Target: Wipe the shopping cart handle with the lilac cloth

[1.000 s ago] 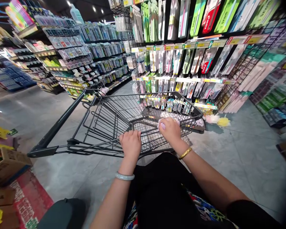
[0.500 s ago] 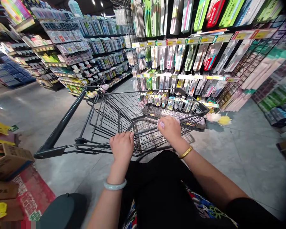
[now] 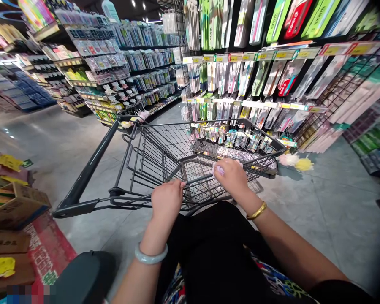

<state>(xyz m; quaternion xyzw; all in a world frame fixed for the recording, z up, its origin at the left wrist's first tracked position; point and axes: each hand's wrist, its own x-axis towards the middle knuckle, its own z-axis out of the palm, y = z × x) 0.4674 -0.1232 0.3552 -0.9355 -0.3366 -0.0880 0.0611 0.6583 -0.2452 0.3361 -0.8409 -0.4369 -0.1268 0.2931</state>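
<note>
A dark wire shopping cart [image 3: 145, 147] stands in front of me in a store aisle, its basket bare. My left hand [image 3: 166, 198] is wrapped round the cart's near rail, a pale bangle on its wrist. My right hand [image 3: 232, 177] grips the same rail further right, with a small pinkish thing [image 3: 219, 169] under its fingers that I cannot name. A gold bangle sits on that wrist.
Racks of hanging toothbrush packs [image 3: 256, 76] line the right side, close to the cart's front. Shelves of goods [image 3: 114, 71] run along the left aisle. Cardboard boxes [image 3: 15, 207] sit on the floor at my left. Grey tiled floor [image 3: 319, 198] lies open to the right.
The cart and both hands have shifted slightly right and nearer the toothbrush racks. Both hands keep their hold on the rail.
</note>
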